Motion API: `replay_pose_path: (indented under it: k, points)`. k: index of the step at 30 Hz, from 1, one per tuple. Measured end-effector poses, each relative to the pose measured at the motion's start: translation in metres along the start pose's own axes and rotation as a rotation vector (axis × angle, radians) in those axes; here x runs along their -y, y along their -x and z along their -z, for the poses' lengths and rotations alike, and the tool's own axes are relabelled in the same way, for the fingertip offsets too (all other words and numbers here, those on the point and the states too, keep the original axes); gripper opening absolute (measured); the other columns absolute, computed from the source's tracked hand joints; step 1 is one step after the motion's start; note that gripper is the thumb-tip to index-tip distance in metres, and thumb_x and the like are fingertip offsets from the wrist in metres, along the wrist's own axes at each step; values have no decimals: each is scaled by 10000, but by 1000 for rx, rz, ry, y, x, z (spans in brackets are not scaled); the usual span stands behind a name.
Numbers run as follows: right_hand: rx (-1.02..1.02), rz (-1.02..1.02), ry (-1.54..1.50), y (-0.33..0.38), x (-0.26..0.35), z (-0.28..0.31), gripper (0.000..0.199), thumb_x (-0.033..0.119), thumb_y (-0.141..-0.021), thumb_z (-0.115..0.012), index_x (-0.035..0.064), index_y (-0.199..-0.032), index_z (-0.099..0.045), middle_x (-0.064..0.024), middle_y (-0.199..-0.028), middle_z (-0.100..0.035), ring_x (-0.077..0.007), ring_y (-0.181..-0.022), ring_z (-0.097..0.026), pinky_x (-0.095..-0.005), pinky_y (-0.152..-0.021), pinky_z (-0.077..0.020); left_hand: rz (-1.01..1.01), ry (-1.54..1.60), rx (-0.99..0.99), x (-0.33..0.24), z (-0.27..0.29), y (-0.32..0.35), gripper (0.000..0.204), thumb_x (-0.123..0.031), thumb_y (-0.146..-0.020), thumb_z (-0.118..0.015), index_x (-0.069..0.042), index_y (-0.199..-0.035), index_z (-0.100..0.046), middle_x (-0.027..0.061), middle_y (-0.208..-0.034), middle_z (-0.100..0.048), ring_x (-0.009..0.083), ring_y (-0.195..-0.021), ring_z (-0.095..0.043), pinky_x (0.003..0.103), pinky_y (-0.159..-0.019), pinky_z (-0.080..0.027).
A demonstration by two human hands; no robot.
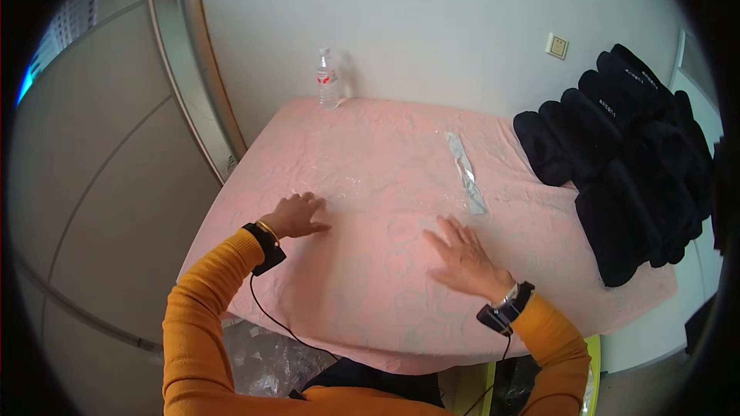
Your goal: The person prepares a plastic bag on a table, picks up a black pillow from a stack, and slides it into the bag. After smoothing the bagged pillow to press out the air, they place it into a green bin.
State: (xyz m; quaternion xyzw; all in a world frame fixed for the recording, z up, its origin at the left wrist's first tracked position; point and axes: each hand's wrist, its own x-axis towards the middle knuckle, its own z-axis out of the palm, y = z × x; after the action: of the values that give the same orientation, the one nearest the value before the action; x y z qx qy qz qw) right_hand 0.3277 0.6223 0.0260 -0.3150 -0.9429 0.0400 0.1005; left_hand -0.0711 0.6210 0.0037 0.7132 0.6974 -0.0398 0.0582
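On the pink cloth (370, 293) that covers the table, both my hands lie flat, and I judge they are spread this way to press a thin clear plastic sheet (362, 185) smooth against the cloth, since the film glints just ahead of my fingers. My left hand (297, 216) rests palm down with the fingers a little curled, the tips touching the near edge of the shiny film; it grips nothing. My right hand (462, 254) is opened wide, fingers fanned and pointing away from me, flat on the cloth; whether film lies under it I cannot tell, and it too holds nothing. Each wrist carries a black band with a thin cable running back along my orange sleeves.

Just beyond my right fingers lies a narrow crumpled strip of clear plastic (466, 173), stretched away from me toward the wall, probably set aside there to stay within reach. Further right, a pile of black folded clothes (624, 162) sits on the edge of the table, well apart from my hands. At the far left corner stands a water bottle (328, 79), upright near the white wall.
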Motion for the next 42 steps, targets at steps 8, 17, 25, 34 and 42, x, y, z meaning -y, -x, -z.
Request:
replay_pose_path:
  k: [8, 17, 25, 34, 42]
  points:
    - [37, -388, 102, -42, -86, -33, 575, 161, -827, -613, 36, -1359, -435, -278, -1381, -398, -401, -1288, -402, -477, -1045, -361, -94, -130, -265, 7, -22, 10, 357, -347, -931, -514, -41, -1102, -587, 129, -1041, -643, 335, -1059, -587, 451, -880, -461]
    - [176, -286, 289, -27, -70, -21, 258, 99, -826, -614, 13, -1069, -616, -201, -1137, -565, -326, -1110, -536, -422, -900, -454, -142, -371, -83, -13, 6, 34, 187, -139, -884, -519, -68, -1040, -594, 116, -1024, -631, 264, -1064, -577, 421, -890, -446]
    - [-480, 105, 399, -8, -68, -17, 109, 46, -817, -598, 15, -921, -606, -136, -883, -572, -310, -850, -582, -370, -715, -489, -500, -142, -565, 2, -12, 98, 228, -49, -837, -551, -65, -1058, -602, 90, -1024, -627, 253, -1031, -579, 402, -916, -443]
    - [-161, 21, 82, 109, 33, -6, 180, 15, -807, -595, 19, -986, -612, -126, -855, -548, -309, -785, -584, -401, -671, -491, -483, -191, -481, 9, -22, 184, 258, -107, -805, -641, -60, -1058, -628, 121, -1142, -597, 288, -1108, -541, 419, -943, -430]
    - [-337, -172, -224, 125, 46, 3, 423, 46, -758, -674, -12, -1164, -573, -195, -1167, -555, -342, -1102, -552, -405, -902, -465, -653, 154, -395, -85, -5, 171, 558, -315, -773, -731, -17, -1214, -560, 210, -1315, -483, 372, -1217, -447, 478, -1017, -364]
